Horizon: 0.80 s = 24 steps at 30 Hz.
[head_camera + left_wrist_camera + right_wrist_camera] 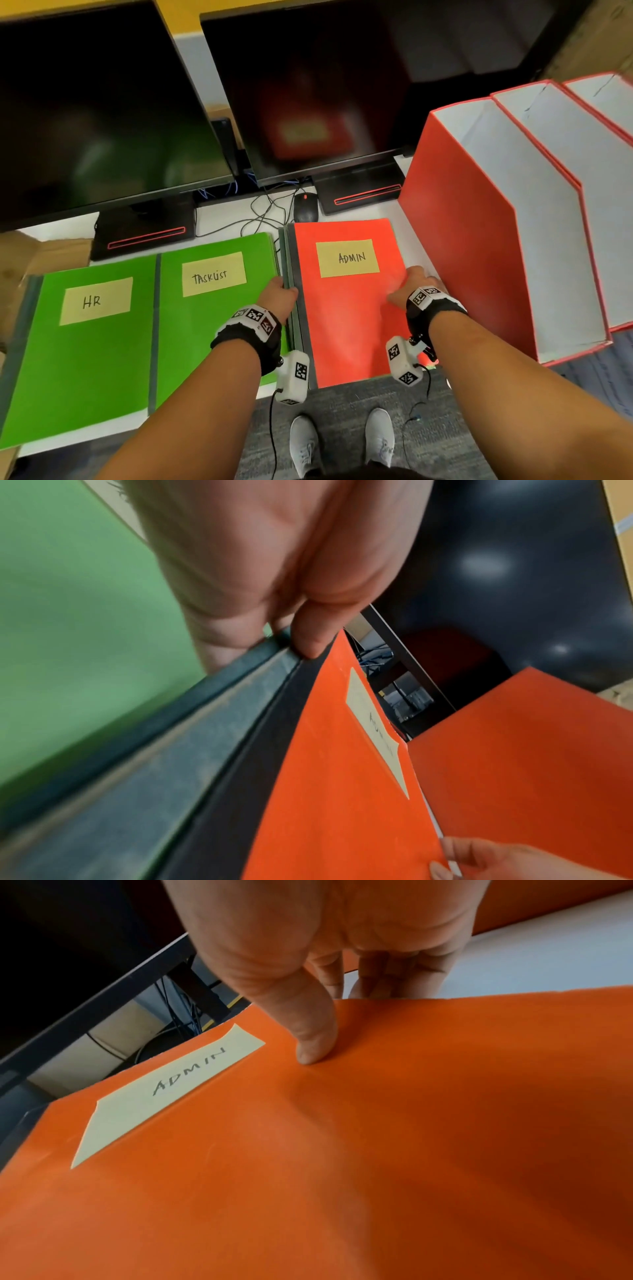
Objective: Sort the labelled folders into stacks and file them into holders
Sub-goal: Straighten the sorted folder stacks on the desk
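Observation:
An orange folder labelled ADMIN (346, 308) (342, 1150) tops a stack on the white desk, right of centre. My left hand (279, 299) (301, 639) pinches the stack's grey spine edge, thumb on top and fingers under. My right hand (411, 284) (325, 1026) grips the folder's right edge, thumb pressed on the cover and fingers curled beneath. Left of it lie green folders labelled TASKLIST (212, 308) and HR (89, 342). Three red file holders (479, 222) stand at the right with nothing visible inside.
Two dark monitors (308, 85) stand at the back on black bases. A black mouse (305, 207) and cables lie behind the orange folder. A cardboard box (20, 260) sits at the far left. My shoes (305, 445) show on grey carpet below the desk edge.

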Motion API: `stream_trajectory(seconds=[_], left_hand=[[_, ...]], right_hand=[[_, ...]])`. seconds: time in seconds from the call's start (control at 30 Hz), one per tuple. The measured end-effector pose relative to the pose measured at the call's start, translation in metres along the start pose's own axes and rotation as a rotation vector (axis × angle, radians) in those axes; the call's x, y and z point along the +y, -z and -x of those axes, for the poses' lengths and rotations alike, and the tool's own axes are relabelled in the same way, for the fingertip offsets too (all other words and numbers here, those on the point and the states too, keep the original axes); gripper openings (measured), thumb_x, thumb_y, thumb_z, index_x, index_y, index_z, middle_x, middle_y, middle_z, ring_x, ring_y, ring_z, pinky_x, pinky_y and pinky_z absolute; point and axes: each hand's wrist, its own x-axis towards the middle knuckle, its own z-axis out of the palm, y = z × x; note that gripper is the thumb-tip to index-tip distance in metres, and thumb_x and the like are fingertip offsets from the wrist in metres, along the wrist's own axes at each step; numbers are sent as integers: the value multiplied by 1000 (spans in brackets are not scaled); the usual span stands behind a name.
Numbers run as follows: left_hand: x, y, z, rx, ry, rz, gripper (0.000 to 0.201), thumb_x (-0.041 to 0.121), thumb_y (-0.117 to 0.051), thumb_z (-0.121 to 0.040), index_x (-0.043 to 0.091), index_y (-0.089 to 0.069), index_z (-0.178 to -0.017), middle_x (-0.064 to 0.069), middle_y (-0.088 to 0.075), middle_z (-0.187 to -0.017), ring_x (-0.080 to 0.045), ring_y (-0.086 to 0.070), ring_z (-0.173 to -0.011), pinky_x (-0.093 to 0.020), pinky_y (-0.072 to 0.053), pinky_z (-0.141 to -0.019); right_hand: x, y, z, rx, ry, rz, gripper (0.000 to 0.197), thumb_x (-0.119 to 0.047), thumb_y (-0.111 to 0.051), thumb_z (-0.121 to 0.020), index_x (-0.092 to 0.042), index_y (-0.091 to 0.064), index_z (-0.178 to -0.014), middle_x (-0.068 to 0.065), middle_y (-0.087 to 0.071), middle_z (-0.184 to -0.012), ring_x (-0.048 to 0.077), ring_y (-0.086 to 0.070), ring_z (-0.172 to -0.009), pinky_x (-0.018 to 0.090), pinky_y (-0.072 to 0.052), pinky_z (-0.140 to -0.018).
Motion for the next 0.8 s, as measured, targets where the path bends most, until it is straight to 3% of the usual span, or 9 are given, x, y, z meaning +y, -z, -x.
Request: stream_trajectory(seconds=[0.03, 0.1, 0.17, 0.23, 0.3, 0.47, 0.6, 0.7, 0.8], left_hand=[[0, 0, -1, 0, -4, 47, 29, 20, -49, -91, 10, -51, -119, -13, -60, -100, -29, -60, -80, -42, -56, -73], [2, 3, 2, -3, -7, 116, 50, 21, -50, -93, 11, -36, -141, -11, -53, -125, -29, -58, -102, -43, -51, -91], [1, 8, 1, 25, -16, 203, 55, 22, -57, -90, 14, -36, -141, -7, -50, -131, -27, -54, -113, -46, -44, -100], [0, 16, 1, 67, -41, 269, 52, 33, -67, -76, 21, -49, -122, -10, -62, -119, -29, -61, -105, -51, -49, -96], [0, 23, -1, 110, -60, 283, 44, 39, -72, -71, 27, -50, -107, -8, -65, -103, -28, -64, -96, -48, -51, -91], [5, 48, 4, 305, -102, 154, 31, 33, -53, -94, 15, -56, -119, -13, -61, -114, -32, -59, -105, -46, -48, -97], [-13, 70, 7, 359, -36, 92, 35, 22, -55, -95, 5, -54, -125, -10, -61, -110, -29, -59, -95, -33, -48, -90], [-30, 82, 13, 349, 28, 48, 41, 24, -55, -95, 4, -49, -130, -15, -59, -122, -33, -59, -107, -31, -43, -86], [-40, 86, 15, 365, 47, 34, 45, 19, -57, -94, 4, -44, -134, -18, -59, -124, -32, -60, -102, -31, -43, -80]], right_hand=[[-1, 1, 0, -9, -2, -13, 61, -46, -64, -72, -21, -40, -123, 12, -51, -120, 32, -56, -103, 32, -44, -76], [-5, 4, 2, -17, 0, -33, 60, -47, -63, -72, -20, -45, -122, 12, -53, -120, 31, -57, -100, 30, -45, -75], [-7, 4, -2, 5, 13, -69, 64, -58, -58, -65, -21, -53, -116, 10, -58, -115, 30, -59, -99, 33, -50, -82], [-10, 6, -5, 3, 43, -185, 56, -57, -55, -66, -21, -59, -108, 8, -64, -104, 28, -63, -90, 32, -51, -80], [-13, 12, -4, -14, 79, -297, 41, -44, -56, -76, -17, -62, -106, 7, -67, -95, 26, -64, -82, 29, -50, -76], [-25, 28, 4, -39, 111, -376, 22, -29, -55, -84, -17, -54, -102, 8, -63, -95, 28, -62, -86, 31, -48, -80], [-30, 27, -3, -9, 150, -410, 26, -24, -53, -77, -18, -51, -102, 5, -64, -85, 27, -63, -79, 38, -53, -82], [-31, 27, 2, 28, 158, -445, 20, -16, -52, -80, -22, -49, -99, 2, -58, -75, 27, -60, -72, 32, -49, -73], [-32, 26, 2, 15, 118, -471, 31, -8, -52, -81, -20, -53, -110, 1, -58, -73, 27, -59, -75, 31, -47, -73]])
